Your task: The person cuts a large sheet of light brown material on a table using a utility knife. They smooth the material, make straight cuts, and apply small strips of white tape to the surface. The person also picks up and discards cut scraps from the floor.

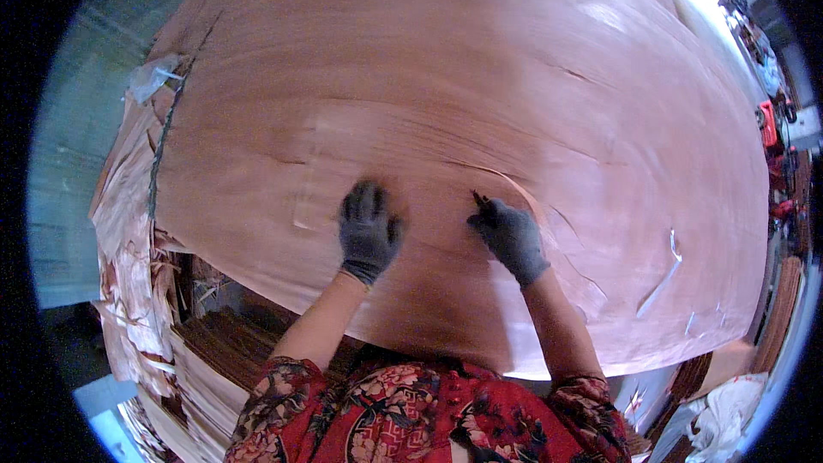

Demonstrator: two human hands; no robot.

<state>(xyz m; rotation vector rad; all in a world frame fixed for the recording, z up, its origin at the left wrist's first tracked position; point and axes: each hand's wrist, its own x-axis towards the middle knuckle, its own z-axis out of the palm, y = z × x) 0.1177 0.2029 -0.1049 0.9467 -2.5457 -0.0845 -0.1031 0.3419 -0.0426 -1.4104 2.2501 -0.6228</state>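
A large, thin reddish-brown sheet of wood veneer [411, 43] spreads out in front of me, with several cracks and slits in it. My left hand [369, 227], in a dark grey glove, lies on the sheet with its fingers stretched out. To the right of it, my right hand [512, 238], gloved alike, is closed on a small dark tool [477, 198]; its tip points away from me, and its kind is too small to make out. A narrow curled strip of veneer [525, 195] lifts from the sheet beside my right hand.
Torn veneer pieces [129, 206] hang along the left edge, with a scrap of clear plastic [153, 77] above them. Stacked veneer sheets [227, 347] stand low at the left. White strips [660, 287] lie on the sheet at right. A white bag [724, 416] sits at lower right.
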